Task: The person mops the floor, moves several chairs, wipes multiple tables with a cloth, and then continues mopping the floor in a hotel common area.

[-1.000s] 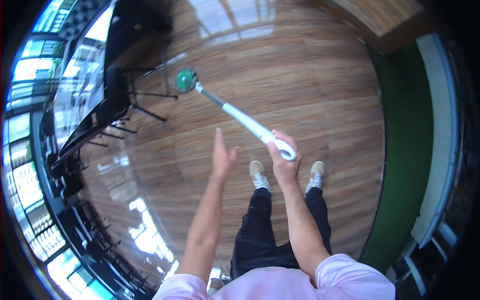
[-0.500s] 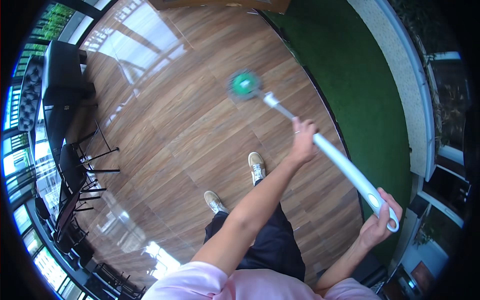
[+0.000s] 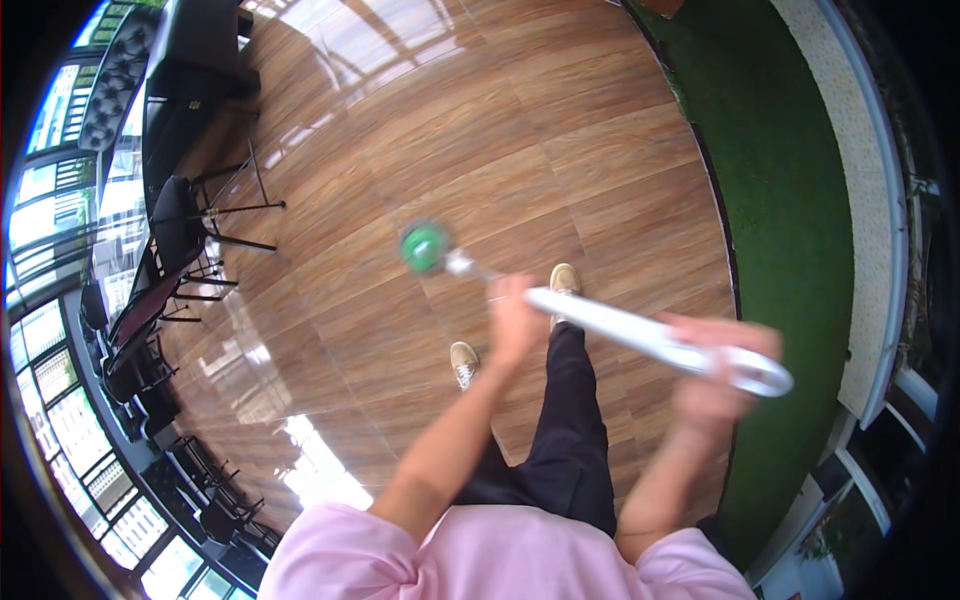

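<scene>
A long-handled brush with a round green head [image 3: 424,246] and a thick white handle [image 3: 620,330] is held slantwise across my front, its head to the left. Around the thin rod, just below the head, my left hand [image 3: 518,318] is closed. My right hand [image 3: 715,370] grips the handle near its looped end and is smeared by motion. The brush head appears raised above the wooden floor [image 3: 380,180], though its exact height is hard to judge.
Green carpet [image 3: 790,210] with a dark, raised-looking edge runs along the right, beside a pale ledge [image 3: 870,200]. Dark chairs [image 3: 180,215] and a black tufted seat [image 3: 115,75] line the left by the windows. My shoes [image 3: 565,279] stand on the glossy floor.
The brush has swung left and closer to me, its handle lying flatter. Both hands moved left; my right hand rose. The view has shifted, and the foot positions in it changed.
</scene>
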A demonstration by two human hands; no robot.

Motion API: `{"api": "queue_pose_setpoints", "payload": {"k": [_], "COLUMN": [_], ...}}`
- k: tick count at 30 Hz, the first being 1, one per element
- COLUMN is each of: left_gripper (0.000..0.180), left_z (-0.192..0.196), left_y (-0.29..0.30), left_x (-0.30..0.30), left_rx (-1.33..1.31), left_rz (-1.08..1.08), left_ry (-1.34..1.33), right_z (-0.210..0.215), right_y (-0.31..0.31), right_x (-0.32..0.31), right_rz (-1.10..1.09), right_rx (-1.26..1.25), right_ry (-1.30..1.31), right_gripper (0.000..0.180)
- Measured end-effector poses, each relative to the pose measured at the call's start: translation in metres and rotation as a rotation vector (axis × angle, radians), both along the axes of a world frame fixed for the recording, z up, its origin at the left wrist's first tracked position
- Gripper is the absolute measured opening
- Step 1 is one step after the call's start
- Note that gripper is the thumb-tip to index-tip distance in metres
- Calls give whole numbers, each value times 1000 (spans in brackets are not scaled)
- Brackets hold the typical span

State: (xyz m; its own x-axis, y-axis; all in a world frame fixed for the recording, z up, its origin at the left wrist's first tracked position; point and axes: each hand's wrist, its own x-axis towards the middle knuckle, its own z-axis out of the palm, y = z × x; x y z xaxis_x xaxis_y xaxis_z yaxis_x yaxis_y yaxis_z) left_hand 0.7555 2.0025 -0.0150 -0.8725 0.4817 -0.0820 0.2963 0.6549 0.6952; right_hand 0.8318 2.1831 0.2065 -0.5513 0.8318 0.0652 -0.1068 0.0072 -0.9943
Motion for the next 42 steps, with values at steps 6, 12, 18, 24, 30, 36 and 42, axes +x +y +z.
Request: {"api": "queue_pose_setpoints", "payload": {"k": [6,12,18,24,30,36,42], "left_gripper": [46,43,44,43,38,39,30], "left_z": [-98,-52,29,32,51,30,-28], "left_y": [-301,-4,316,342,199,-84,-445], "left_x": [-13,75,190,195,156,40,-6], "left_rx": [-518,-36,392,29,97,-21,103], "left_rz": [512,-47,-622,-874,-575,-97,337], "left_ry": [-312,-57,-365,-411,-407,-134,-131], "right_z": [-107,-24,92,45,59,12,-31], "right_y": [-227,7,129,111,35,-152,-461], "right_x": [0,109,263,278,246,117,43], "right_rz": [569,-111,-673,-993,-770,-179,345], "right_rx": [-448,-97,429,386,289,269,81], "right_ry": [-215,-346,-259,-258,-221,-22,100], "right_gripper": [19,9,9,16,25,13,13]}}
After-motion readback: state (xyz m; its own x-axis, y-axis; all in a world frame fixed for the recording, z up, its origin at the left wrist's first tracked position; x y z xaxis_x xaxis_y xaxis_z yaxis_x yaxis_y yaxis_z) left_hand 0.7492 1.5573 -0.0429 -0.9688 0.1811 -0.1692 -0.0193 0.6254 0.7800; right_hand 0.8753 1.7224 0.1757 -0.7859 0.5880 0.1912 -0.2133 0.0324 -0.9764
